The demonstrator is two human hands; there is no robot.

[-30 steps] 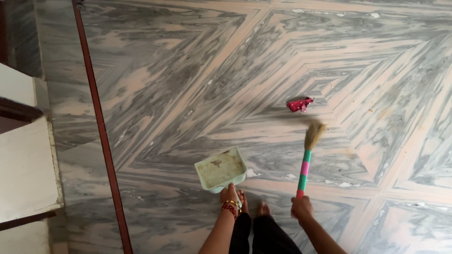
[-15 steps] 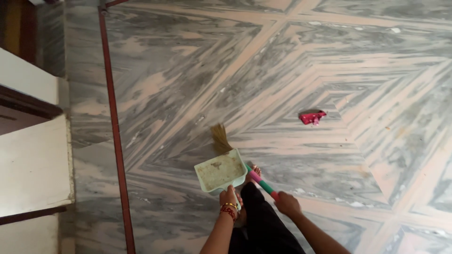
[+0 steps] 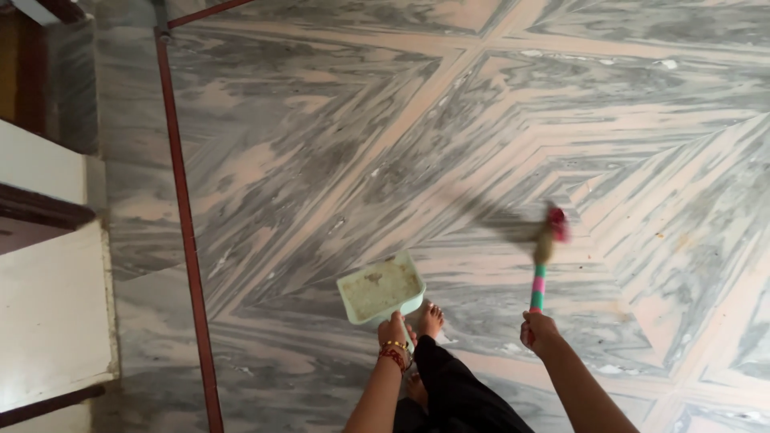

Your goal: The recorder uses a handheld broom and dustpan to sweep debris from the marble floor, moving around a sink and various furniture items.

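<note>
My left hand (image 3: 392,330) grips the handle of a pale green dustpan (image 3: 380,287), held low over the marble floor with some dirt in it. My right hand (image 3: 538,330) holds a short broom (image 3: 538,273) by its pink-and-green striped handle. The broom's bristle end is blurred and points away from me, toward a small red scrap (image 3: 557,224) lying on the floor just beyond it. My bare foot (image 3: 431,318) shows between the two hands, beside the dustpan.
The floor (image 3: 337,144) is grey and peach marble laid in diamond patterns. A dark red strip (image 3: 183,232) runs along the floor at the left. A white wall or ledge (image 3: 50,313) with dark trim stands at the far left.
The broom has swung from beside the dustpan on the left out to the right, reaching the red scrap. The dustpan stays in my left hand.
</note>
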